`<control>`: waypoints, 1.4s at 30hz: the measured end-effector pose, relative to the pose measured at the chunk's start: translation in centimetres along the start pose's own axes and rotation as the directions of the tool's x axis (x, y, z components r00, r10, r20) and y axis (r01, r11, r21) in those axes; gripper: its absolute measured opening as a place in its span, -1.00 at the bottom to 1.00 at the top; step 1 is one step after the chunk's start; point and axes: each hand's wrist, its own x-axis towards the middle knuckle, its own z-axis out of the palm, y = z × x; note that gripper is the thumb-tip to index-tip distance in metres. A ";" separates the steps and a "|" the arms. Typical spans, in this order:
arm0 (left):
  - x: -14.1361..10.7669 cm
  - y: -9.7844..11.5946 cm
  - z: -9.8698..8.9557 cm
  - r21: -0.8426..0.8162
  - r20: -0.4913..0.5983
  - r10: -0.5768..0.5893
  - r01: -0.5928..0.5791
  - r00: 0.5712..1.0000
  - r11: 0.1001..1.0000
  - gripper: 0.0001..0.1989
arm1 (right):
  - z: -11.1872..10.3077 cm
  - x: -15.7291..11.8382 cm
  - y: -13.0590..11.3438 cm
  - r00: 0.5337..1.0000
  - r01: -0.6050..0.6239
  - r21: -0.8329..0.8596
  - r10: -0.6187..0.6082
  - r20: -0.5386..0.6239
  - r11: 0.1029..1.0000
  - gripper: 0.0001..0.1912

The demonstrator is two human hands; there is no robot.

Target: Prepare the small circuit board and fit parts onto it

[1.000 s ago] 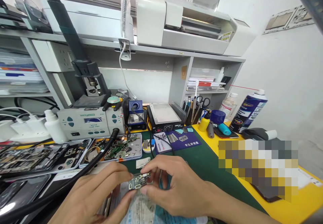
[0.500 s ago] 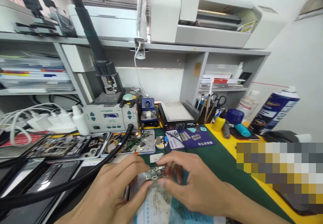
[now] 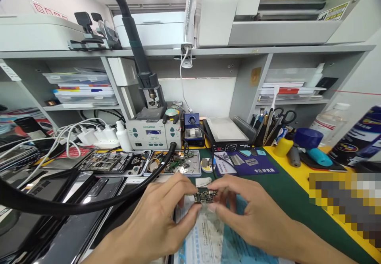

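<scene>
Green-and-yellow worktop [image 3: 285, 200] in a white-walled rm., w/ a grey shelf unit [image 3: 229, 52] behind and a bulky off-white machine [image 3: 218, 14] on top. A shallow pale tray [image 3: 195, 164] of circuit-board scraps [image 3: 174, 163] sits nr. a grey box-shaped station [image 3: 141, 142] w/ small display. Center: a small dark rectangular circuit board [image 3: 205, 196], held above a blue-and-white printed sheet [image 3: 205, 234], btwn. the bare L. hand [image 3: 162, 212] and bare R. hand [image 3: 254, 212]. Each grip is nearly closed, thumb and fingers pinching one end. The board's far side is hidden, its tiny parts hard to make out. A dark-blue spray can [image 3: 361, 139] is cut off at R. edge; pixelated blocks [image 3: 345, 204] obscure items below.
</scene>
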 end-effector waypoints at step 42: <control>-0.2 0.1 0.3 0.034 -0.054 0.042 -0.040 0.998 0.999 -0.77 | -0.3 0.1 -0.8 0.945 -0.320 0.315 0.279 0.169 0.894 -0.76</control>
